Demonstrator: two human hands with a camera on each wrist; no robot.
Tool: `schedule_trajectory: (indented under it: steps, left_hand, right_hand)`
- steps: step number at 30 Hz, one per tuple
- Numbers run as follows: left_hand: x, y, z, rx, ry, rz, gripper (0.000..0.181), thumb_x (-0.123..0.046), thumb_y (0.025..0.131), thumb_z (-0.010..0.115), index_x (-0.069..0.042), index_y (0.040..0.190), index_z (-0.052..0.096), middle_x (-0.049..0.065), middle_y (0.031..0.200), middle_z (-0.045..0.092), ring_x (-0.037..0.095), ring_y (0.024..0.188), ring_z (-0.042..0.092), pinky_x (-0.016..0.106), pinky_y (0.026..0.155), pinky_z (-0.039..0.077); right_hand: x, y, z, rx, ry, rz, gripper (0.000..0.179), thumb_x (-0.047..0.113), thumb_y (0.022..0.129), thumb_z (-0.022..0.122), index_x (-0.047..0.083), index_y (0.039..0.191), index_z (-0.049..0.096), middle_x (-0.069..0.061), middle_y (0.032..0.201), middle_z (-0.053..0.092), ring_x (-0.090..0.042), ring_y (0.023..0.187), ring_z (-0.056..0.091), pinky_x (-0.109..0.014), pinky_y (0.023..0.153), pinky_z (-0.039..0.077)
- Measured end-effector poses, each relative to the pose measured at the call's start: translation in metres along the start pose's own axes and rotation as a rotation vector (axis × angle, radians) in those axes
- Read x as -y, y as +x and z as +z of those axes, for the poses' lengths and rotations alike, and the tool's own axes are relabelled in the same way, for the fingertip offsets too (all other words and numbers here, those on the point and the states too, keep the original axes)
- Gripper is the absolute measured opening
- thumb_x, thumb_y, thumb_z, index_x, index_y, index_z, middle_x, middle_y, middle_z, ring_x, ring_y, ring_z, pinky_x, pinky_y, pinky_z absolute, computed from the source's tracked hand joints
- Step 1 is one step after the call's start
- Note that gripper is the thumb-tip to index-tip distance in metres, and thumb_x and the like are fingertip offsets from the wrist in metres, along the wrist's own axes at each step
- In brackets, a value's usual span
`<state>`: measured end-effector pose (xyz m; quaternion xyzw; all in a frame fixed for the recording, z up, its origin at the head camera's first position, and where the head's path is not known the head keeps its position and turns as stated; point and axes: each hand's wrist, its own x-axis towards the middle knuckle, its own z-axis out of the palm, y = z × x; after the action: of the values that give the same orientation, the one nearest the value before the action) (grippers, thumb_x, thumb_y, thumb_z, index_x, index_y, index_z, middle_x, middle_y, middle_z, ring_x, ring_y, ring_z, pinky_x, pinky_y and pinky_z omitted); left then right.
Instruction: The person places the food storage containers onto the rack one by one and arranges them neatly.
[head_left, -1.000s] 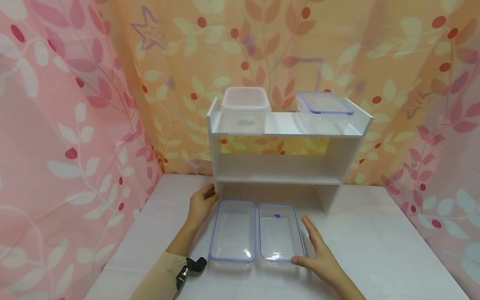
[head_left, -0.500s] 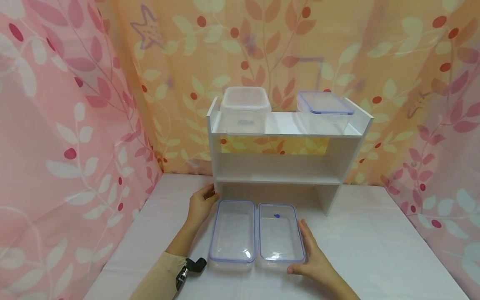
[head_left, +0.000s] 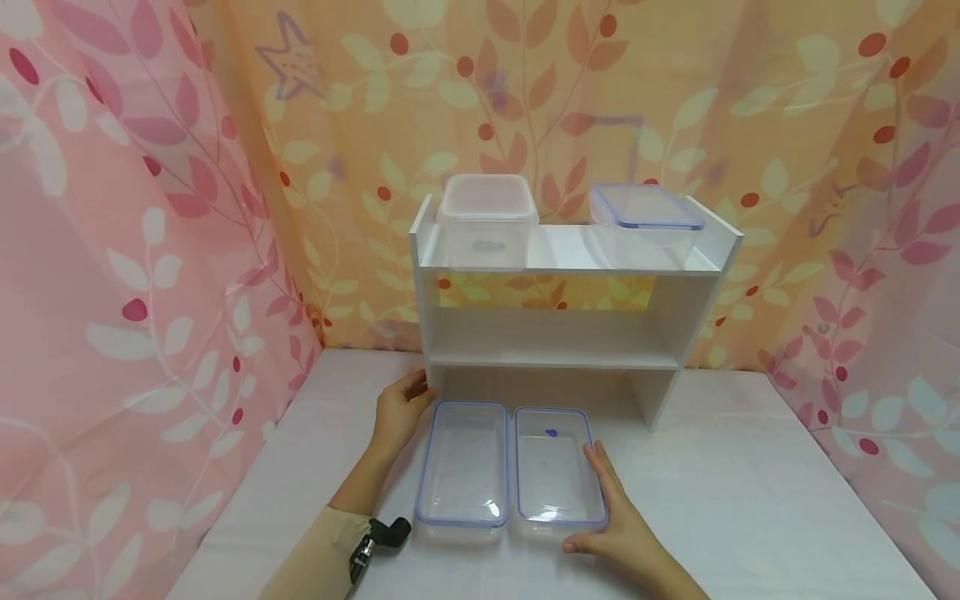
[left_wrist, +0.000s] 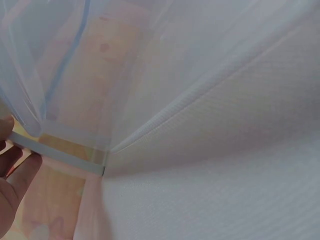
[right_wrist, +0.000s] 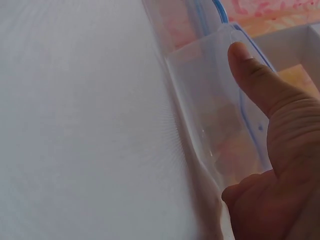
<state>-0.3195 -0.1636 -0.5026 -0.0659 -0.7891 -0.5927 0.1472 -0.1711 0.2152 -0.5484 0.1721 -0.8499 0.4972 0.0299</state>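
Two clear lidded food containers with blue seals lie side by side on the white-covered table, the left container point(head_left: 463, 467) and the right container point(head_left: 557, 475). Behind them stands a white shelf unit point(head_left: 555, 360). My left hand point(head_left: 397, 414) holds the foot of its left side panel; in the left wrist view, thumb and fingers lie on either side of the panel edge point(left_wrist: 67, 159). My right hand point(head_left: 626, 525) is spread at the right container, with the fingers along its right side and the thumb by its near end. The right wrist view has the thumb point(right_wrist: 255, 75) extended across the container's wall.
On the top shelf sit a container with a whitish lid point(head_left: 488, 221) at left and a blue-sealed container point(head_left: 647, 223) at right. A pink patterned curtain point(head_left: 150, 350) hangs at the left, an orange one point(head_left: 360, 150) behind. A black device point(head_left: 375, 542) is strapped to the left wrist.
My right hand has moved left, closer against the right container, its thumb now along the near end. The left hand keeps its place at the shelf foot. The view has shifted slightly.
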Motion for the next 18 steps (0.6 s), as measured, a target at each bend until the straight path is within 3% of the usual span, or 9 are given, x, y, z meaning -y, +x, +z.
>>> schedule_trajectory:
  steps: [8,18]
  left_hand:
    - [0.0022,-0.0002,0.0008,-0.003,0.014,0.01,0.045,-0.012,0.091,0.078,-0.001,0.133,0.067,0.017,0.127,0.071,0.034,0.115,0.07,0.041,0.092,0.06]
    - [0.0011,-0.0005,0.0013,-0.01,0.014,0.016,0.042,-0.01,0.09,0.079,-0.005,0.131,0.069,0.014,0.126,0.072,0.032,0.114,0.071,0.037,0.091,0.06]
  right_hand:
    - [0.0012,-0.0005,0.0019,-0.013,0.0,-0.001,0.127,0.028,0.058,0.1,0.031,0.162,0.027,-0.017,0.172,-0.005,-0.055,0.153,0.001,-0.085,0.106,0.012]
    - [-0.0033,0.0003,0.0029,-0.053,-0.018,-0.023,0.126,0.031,0.056,0.1,0.027,0.161,0.031,-0.013,0.173,-0.002,-0.053,0.153,0.005,-0.081,0.11,0.014]
